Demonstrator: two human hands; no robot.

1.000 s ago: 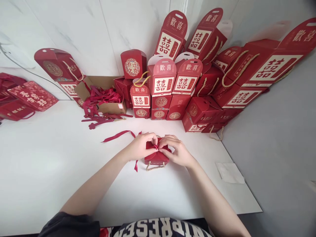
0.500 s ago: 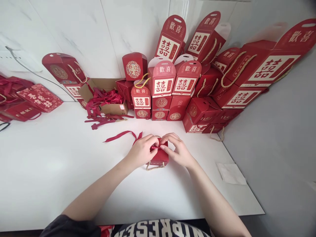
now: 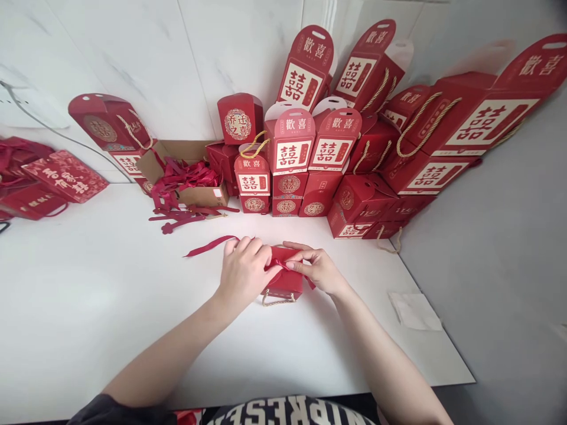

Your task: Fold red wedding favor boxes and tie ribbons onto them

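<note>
Shifted leftward since the earlier frame, the left hand [image 3: 244,268] has its curled fingers closed on the ribbon [image 3: 279,263] atop the box [image 3: 283,288] on the counter [image 3: 80,289], while the right hand [image 3: 318,270] pinches it opposite, apparently keeping it taut.

White worktop [image 3: 110,307] against marbled wall tiles [image 3: 119,47] | back: stacked red boxes [image 3: 321,188], many with pale double-happiness labels [image 3: 478,123] | between stacks: open brown carton [image 3: 204,195] | far left: patterned red packet [image 3: 66,175] with pale characters; thin cable [image 3: 57,128] across tiles | right: white sheet [image 3: 415,311] near grey wall [image 3: 500,265]
</note>
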